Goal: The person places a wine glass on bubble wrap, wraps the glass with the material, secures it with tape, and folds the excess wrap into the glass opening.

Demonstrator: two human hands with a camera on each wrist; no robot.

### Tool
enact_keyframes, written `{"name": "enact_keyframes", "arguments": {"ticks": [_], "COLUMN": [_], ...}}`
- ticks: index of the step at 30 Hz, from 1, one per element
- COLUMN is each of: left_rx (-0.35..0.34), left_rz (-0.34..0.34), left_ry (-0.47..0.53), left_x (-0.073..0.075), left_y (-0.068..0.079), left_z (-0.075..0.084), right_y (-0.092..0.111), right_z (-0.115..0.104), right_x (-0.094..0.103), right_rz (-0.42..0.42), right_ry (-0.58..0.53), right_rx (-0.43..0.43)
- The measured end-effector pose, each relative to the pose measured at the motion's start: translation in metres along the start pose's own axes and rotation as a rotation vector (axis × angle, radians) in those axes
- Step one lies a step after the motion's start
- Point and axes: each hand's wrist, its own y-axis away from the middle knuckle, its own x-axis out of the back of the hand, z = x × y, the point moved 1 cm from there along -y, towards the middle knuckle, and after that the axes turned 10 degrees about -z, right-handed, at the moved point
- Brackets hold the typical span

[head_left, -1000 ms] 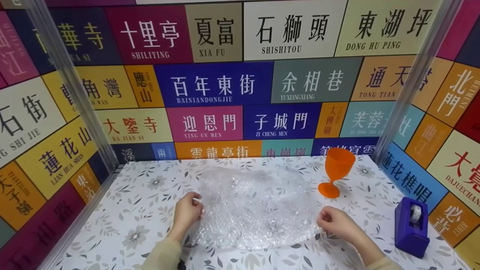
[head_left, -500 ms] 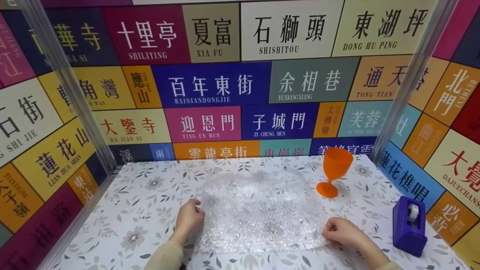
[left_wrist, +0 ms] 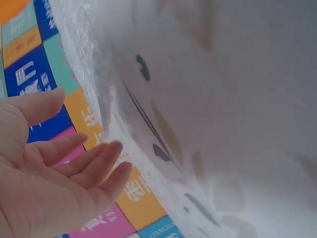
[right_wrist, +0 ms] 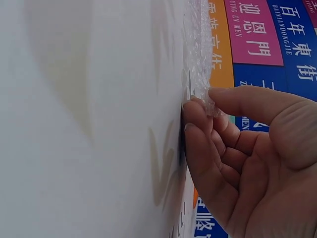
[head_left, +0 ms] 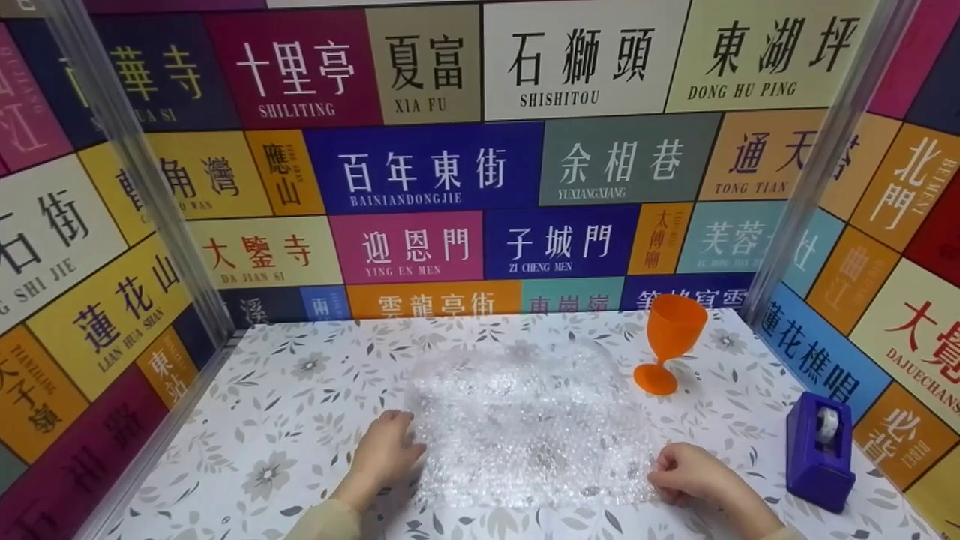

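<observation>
The left hand (head_left: 386,454) is loose, with its thumb and bent fingers spread apart and nothing held in them. It is right by the near left side of a clear, bumpy, four-sided sheet of plastic bubble wrap (head_left: 525,427). I can't tell if its fingertips touch that side. The right hand (head_left: 694,472) is almost closed, and its thumb and first finger pinch the near right corner of the bubble wrap. The sheet lies flat between the two hands and goes on past them. A pale yellow sleeve (head_left: 330,521) is behind the left hand.

Past the right hand, near the sheet's far right corner, a bright orange plastic cup with a stem and a round foot (head_left: 675,334) stands upright. Out to the right of the right hand sits a shiny purple tape holder (head_left: 817,465) with a small white roll of tape (head_left: 829,427) in it. Under everything is a white bench with grey leaves and flowers (head_left: 217,457). Far past both hands is a wall of colourful blocks with big Chinese words (head_left: 424,169).
</observation>
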Motion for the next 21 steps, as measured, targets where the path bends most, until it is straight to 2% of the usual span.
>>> {"name": "enact_keyframes", "arguments": {"ticks": [4, 8, 11, 15, 21], "left_rx": [-0.077, -0.181, -0.231, -0.219, -0.230], "left_rz": [-0.009, -0.051, -0.106, -0.187, -0.240], "left_ry": [-0.085, -0.117, -0.153, -0.195, -0.211], "left_x": [0.001, 0.000, -0.002, -0.005, -0.012], "left_y": [0.006, 0.013, 0.018, 0.019, 0.017], "left_z": [0.004, 0.009, 0.014, 0.017, 0.015], "right_y": [0.001, 0.001, 0.001, 0.002, 0.007], "right_z": [0.000, 0.000, 0.000, -0.001, -0.003], "right_x": [0.000, -0.001, -0.001, 0.001, 0.006], "right_rz": [-0.009, -0.017, -0.019, -0.031, -0.063], "right_ry": [0.004, 0.004, 0.007, 0.008, 0.082], "right_rx": [0.008, -0.002, -0.008, -0.031, -0.029]}}
